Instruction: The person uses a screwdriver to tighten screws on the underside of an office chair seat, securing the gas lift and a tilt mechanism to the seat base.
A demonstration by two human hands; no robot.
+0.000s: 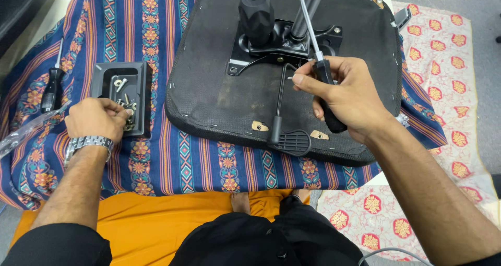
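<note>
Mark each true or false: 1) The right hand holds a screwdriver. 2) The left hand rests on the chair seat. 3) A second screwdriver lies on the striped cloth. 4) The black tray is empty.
1) The right hand holds a screwdriver: true.
2) False: the left hand is at the black tray, not on the chair seat.
3) A second screwdriver lies on the striped cloth: true.
4) False: the tray holds screws.
</note>
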